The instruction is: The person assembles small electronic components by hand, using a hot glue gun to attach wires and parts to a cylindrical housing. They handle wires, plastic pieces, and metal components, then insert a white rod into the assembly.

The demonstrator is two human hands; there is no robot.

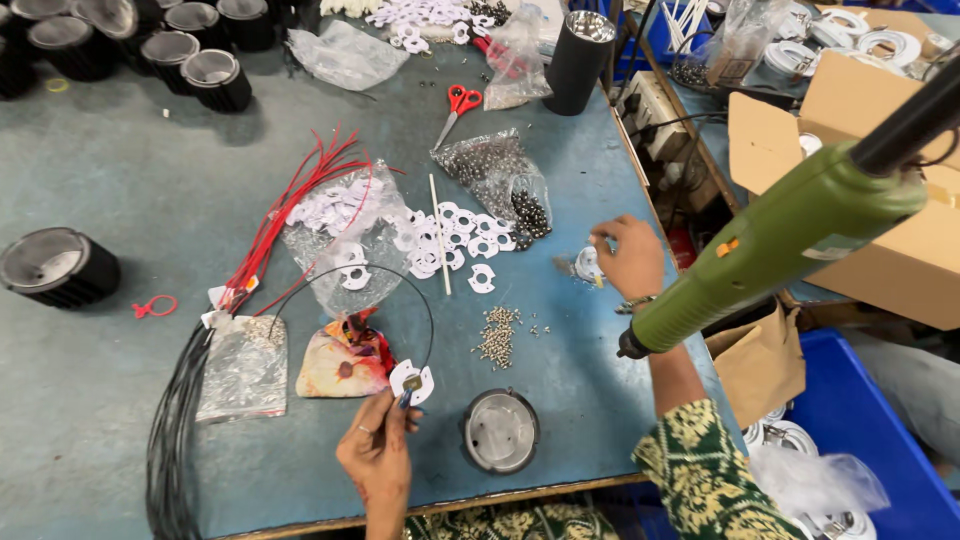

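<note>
left fingers (392,412) pinch white plate (412,381) — right fingers (607,243) closed

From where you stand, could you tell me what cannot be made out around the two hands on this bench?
Head view only:
- Right hand: its fingers cover most of the small round silver part; the shape is unclear.
- Left hand: the tiny piece pinched against the white disc is too small to identify.
- Green power tool: its tip is hidden behind the forearm.
- Black wire bundle: cut off by the bottom edge.
- Cardboard box: contents mostly hidden by flaps.
</note>
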